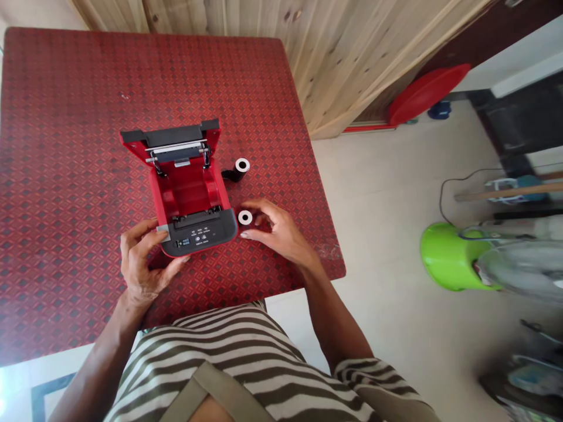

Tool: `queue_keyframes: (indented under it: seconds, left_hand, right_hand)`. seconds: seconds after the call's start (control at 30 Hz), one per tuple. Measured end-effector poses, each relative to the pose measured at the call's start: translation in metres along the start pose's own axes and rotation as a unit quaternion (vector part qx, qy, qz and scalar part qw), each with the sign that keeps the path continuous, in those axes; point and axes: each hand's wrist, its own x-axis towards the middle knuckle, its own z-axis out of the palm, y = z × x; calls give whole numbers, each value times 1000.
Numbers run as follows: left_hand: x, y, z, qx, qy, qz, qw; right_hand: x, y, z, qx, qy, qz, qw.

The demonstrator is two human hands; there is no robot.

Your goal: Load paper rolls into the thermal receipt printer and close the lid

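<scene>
A red and black desktop printer (191, 199) stands on the table with its lid (173, 140) raised, showing a red hollow inside. My left hand (147, 258) grips its front left corner, fingers on the grey side tab and thumb low at the front edge. Right beside the printer is a small roll with a white ring-shaped end (245, 217). My right hand (275, 228) has its thumb and fingers around that roll; contact on the far side is hidden. Farther back, a second roll (241, 166), black with a white end, has a dark strip trailing towards the printer.
The red patterned table (79, 176) ends at a right edge just past my right wrist. Wood panelling (220, 17) rises behind it. On the floor to the right are a green bucket (444, 258), a red basin (426, 94) and a loose cable.
</scene>
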Motion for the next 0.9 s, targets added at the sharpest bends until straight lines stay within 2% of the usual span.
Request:
queue_keyframes:
  seconds: [0.1, 0.17, 0.27, 0.37, 0.43, 0.53, 0.6, 0.67, 0.73, 0.8, 0.9]
  left_hand:
    - [1, 1, 0, 0, 0, 5, 1000]
    - [1, 1, 0, -4, 1, 10, 1000]
    - [1, 1, 0, -4, 1, 19, 1000]
    - [1, 1, 1, -3, 1, 16, 1000]
    - [0, 2, 1, -3, 1, 8, 1000]
    - [-1, 3, 1, 0, 0, 2, 1000]
    - [-2, 4, 2, 1, -3, 1, 1000]
    - [-3, 4, 2, 0, -4, -3, 1000]
    - [-3, 4, 2, 1, -6, -8, 1000]
    - [-3, 4, 2, 3, -6, -12, 1000]
    - [-2, 5, 1, -4, -7, -11, 1000]
  right_hand:
    - [4, 5, 15, -3, 43, 7, 999]
    - [5, 3, 13, 48, 53, 22, 997]
    - [5, -19, -6, 139, 35, 21, 989]
    - [11, -55, -26, 141, -33, -14, 989]
    - [21, -78, -32, 98, -76, -55, 991]
    - [41, -102, -24, -40, -85, -118, 989]
    - [56, -113, -10, -153, -96, -149, 972]
    - [69, -120, 8, -251, -131, -172, 943]
    - [81, -126, 26, -328, -173, -176, 912]
    - [90, -129, 40, -388, -198, -151, 887]
    - [98, -131, 51, -440, -204, -119, 866]
